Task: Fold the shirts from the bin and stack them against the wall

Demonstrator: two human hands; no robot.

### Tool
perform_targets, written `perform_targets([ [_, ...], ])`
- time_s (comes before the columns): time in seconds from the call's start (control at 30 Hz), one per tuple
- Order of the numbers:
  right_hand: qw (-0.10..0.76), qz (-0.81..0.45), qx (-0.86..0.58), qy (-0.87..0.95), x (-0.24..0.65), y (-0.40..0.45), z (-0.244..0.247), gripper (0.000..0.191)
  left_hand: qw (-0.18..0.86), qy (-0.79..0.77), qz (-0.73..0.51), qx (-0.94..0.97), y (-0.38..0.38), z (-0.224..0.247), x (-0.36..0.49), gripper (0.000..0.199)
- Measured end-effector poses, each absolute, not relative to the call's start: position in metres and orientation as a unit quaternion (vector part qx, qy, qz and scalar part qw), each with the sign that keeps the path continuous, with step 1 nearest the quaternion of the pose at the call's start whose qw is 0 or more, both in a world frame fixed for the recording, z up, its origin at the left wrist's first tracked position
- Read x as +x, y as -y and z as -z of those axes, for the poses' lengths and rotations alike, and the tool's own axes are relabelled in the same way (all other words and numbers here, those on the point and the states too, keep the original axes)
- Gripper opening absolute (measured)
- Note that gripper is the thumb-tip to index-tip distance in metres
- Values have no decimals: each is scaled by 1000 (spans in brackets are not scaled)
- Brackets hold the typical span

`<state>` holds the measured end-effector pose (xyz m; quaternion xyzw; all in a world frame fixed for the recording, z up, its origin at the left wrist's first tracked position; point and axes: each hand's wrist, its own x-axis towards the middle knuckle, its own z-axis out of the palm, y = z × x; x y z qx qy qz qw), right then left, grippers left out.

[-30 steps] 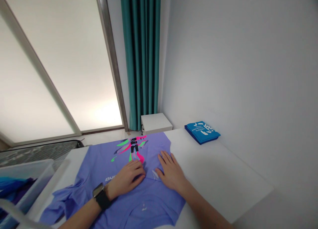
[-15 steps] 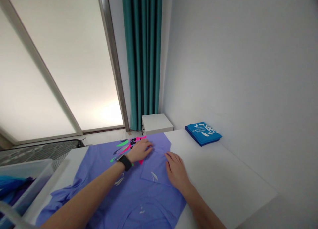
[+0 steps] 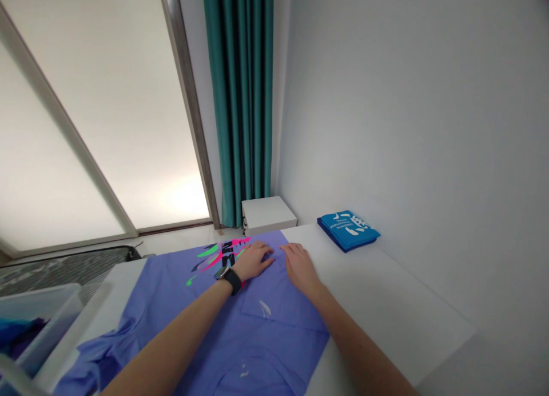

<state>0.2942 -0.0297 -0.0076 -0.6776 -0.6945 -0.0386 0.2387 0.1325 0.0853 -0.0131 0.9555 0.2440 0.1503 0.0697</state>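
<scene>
A purple T-shirt is spread over the white table, its neckline towards me and a pink, green and black print near the far edge. Its right part is folded inward, with a small white logo showing on the folded sleeve. My left hand, with a black watch at the wrist, lies palm down on the shirt beside the print, fingers apart. My right hand rests on the folded right edge of the shirt, fingers stretched out and fingertips close to the left hand's. Neither hand grips the cloth visibly.
A folded blue garment with white print lies on the white table near the wall. At the left stands a plastic bin with blue and purple cloth inside. A small white cabinet stands beyond the table, by the green curtain.
My right hand has slid forward along the folded edge, away from me. My left hand has shifted slightly right. The folded part looks flatter; the view has turned a little.
</scene>
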Motion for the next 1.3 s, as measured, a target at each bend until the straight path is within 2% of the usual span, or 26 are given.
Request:
perform_targets([
  [0.23, 211, 36, -721, 660, 299, -1, 30, 26, 66, -270, -178, 944, -81, 25, 131, 27],
  [0.33, 258, 21, -714, 651, 308, -4, 40, 18, 78, -273, -189, 940, -82, 29, 130, 27],
  [0.43, 307, 3, -699, 646, 315, -5, 45, 18, 106, -276, -204, 933, -85, 30, 130, 26],
  [0.57, 330, -8, -683, 651, 319, -5, 45, 20, 181, -288, -241, 909, -88, 27, 130, 17],
  [0.73, 347, -19, -671, 655, 320, -2, 46, 20, 247, -320, -265, 876, -87, 23, 129, 17],
  [0.87, 332, 1, -667, 667, 319, -1, 47, 25, 200, -336, -237, 889, -85, 23, 128, 23],
  [1.1, 282, 40, -689, 667, 317, 1, 46, 27, 142, -328, -212, 910, -90, 24, 123, 20],
  [1.3, 240, 100, -701, 664, 307, 14, 21, 31, 122, -334, -213, 910, -90, 26, 121, 18],
])
